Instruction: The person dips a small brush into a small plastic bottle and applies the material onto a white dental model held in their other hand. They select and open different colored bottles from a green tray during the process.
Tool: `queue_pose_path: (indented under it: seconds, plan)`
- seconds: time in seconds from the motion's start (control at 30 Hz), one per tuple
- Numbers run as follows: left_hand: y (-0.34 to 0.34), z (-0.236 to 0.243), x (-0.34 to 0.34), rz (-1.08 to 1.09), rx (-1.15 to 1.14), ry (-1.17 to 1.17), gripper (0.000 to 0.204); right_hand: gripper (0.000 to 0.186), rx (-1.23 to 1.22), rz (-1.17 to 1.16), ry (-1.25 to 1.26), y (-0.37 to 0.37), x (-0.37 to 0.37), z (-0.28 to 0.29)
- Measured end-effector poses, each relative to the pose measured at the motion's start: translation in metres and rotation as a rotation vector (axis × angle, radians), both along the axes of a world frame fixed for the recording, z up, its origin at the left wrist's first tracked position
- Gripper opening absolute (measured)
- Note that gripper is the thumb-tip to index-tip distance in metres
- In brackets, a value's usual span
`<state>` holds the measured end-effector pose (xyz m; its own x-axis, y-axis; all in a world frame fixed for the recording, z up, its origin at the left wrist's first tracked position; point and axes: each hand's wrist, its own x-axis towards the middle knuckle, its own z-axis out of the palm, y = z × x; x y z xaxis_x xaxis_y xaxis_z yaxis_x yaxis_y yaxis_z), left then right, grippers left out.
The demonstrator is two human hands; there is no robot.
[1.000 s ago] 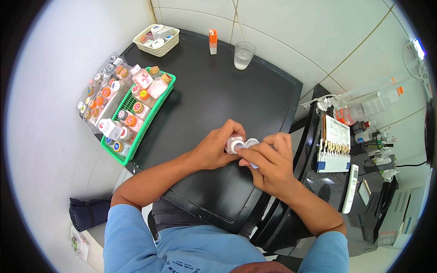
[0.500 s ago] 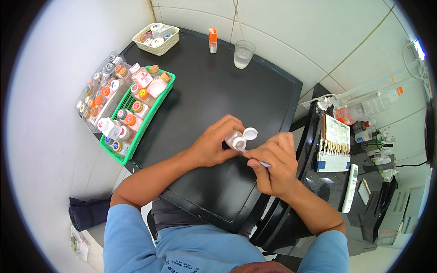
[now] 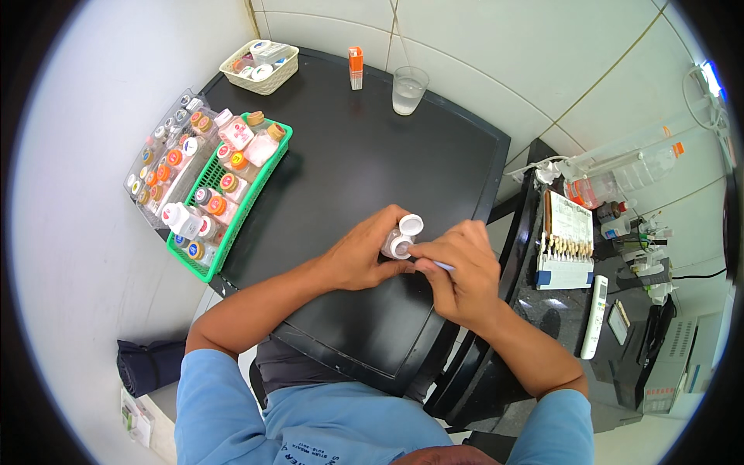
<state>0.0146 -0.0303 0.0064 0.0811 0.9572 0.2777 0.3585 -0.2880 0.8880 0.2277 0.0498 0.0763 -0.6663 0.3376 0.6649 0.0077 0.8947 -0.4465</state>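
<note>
My left hand is wrapped round a small clear bottle with a white rim, above the near part of the black table. Its round white flip cap stands open on the far side. In my right hand, a thin pale-purple stick-like tool is pinched between thumb and fingers. The right fingertips are right beside the bottle's mouth. Those fingers hide the tool's tip, so I cannot tell whether it is inside the bottle.
A green basket of small capped bottles stands at the left, against a clear tray with more bottles. Along the back are a cream basket, an orange-and-white box and a cup. A tooth shade guide and white remote lie rightward.
The bottle has tipped so its mouth faces up toward me more. My right fingers have come closer to it, and the tool's end that showed at the mouth is now hidden.
</note>
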Motion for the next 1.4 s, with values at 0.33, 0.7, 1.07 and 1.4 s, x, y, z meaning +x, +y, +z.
queue_pose_path:
  seconds: [0.33, 0.7, 1.07, 1.4]
  plan:
    - [0.002, -0.006, -0.005, 0.014, 0.098, -0.044, 0.062, 0.016, 0.037, -0.023, -0.077, 0.003, -0.001, 0.000]
    - [0.003, -0.002, -0.003, 0.115, 0.210, 0.048, 0.054, 0.018, -0.003, 0.048, -0.032, 0.001, 0.002, 0.006]
    - [0.005, 0.001, -0.005, 0.187, 0.228, 0.068, 0.054, 0.019, 0.129, -0.023, -0.084, 0.001, -0.001, 0.005]
    - [0.003, 0.001, -0.008, 0.190, 0.206, 0.038, 0.056, 0.034, 0.048, -0.103, 0.090, 0.009, 0.001, 0.004]
